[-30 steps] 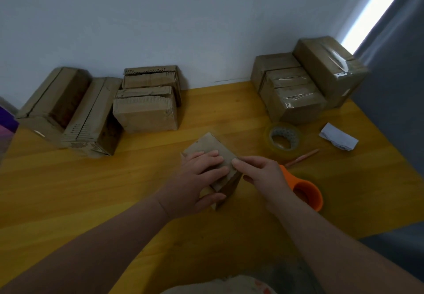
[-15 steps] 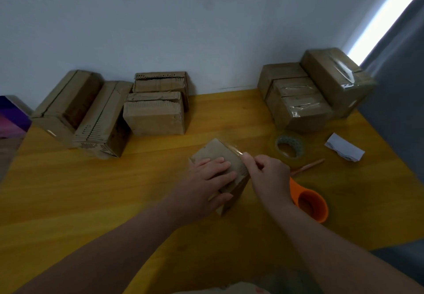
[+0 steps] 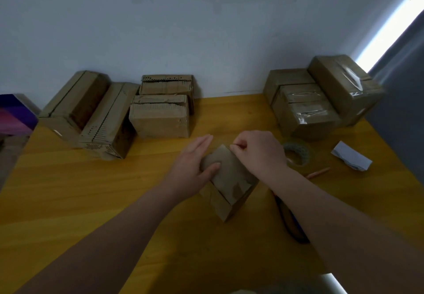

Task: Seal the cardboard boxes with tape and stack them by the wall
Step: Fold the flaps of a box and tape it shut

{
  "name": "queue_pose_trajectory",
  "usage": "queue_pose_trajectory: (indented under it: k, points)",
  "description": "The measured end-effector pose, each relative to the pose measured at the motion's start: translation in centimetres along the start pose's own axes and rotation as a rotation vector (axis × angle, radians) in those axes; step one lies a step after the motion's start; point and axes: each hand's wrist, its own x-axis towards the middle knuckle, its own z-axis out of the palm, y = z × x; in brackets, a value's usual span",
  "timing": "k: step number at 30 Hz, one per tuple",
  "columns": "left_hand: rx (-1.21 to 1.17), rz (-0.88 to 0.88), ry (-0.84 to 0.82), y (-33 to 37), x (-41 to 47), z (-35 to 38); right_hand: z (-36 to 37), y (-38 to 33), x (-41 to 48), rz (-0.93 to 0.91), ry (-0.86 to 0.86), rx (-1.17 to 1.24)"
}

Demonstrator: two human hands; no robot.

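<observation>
1. Cardboard box (image 3: 229, 179), a small one, stands on the tabletop (image 3: 114, 201) in the middle of the view. It is just in front of the person, turned corner-on, and well apart from the wall (image 3: 206, 29).
2. The left hand (image 3: 195, 165) lies against the box's left side, fingers straight and thumb laid over the top. I judge that this steadies the box and holds the flaps down while the seal goes on.
3. The right hand (image 3: 259, 153) has its fingers curled and pinches something thin at the box's far top edge. It looks like the end of a strip of clear tape (image 3: 232, 148), though it is too small to be sure. A pinch there would let the strip be drawn taut along the top seam.
4. A tape roll (image 3: 296, 153) lies flat just beyond the right wrist, within easy reach for the next strip. A dark looped tool (image 3: 289, 222) is mostly hidden under the right forearm, and I cannot tell what it is.
5. An orange pencil (image 3: 319, 172) and a folded white paper (image 3: 351, 158) lie to the right of the roll, clear of the working spot.
6. Against the wall at the right, several taped boxes (image 3: 321, 110) are packed together, glossy with tape. They are probably the finished pile.
7. Against the wall at the left, four untaped boxes (image 3: 114, 114) show no sheen that I can make out, so they are likely waiting their turn.
8. A purple object (image 3: 13, 114) sits at the left edge and a grey curtain (image 3: 401, 75) hangs at the right.
</observation>
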Motion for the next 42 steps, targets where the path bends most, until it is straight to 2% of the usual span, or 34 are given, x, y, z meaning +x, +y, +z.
queue_pose_trajectory:
  k: [5,11,18,28,32,34,38,42]
  points:
    - [0.012,0.074,-0.135,-0.2,0.2,0.0,0.3,0.2,0.8,0.020,-0.010,0.036]
    - [0.164,0.131,-0.127,-0.5,0.3,0.0,0.6,0.6,1.4,0.097,-0.066,0.176]
    - [0.219,0.127,-0.183,-0.1,0.5,-0.8,0.3,0.4,1.4,0.165,-0.097,0.281]
    - [0.292,0.227,-0.102,0.3,-0.2,-0.4,0.3,0.7,1.6,0.245,-0.144,0.452]
    - [0.366,0.444,0.035,-0.7,-1.6,0.6,-0.4,1.3,1.6,0.309,-0.300,0.656]
    - [0.420,0.490,0.048,-1.3,-1.9,1.1,-0.7,2.0,1.5,0.286,-0.405,0.713]
    - [0.329,0.436,0.071,-1.6,-2.1,1.3,-1.0,3.0,0.6,0.195,-0.610,0.811]
    - [0.164,0.400,0.085,-1.9,-2.4,1.2,-0.4,3.8,-0.8,0.039,-0.714,0.694]
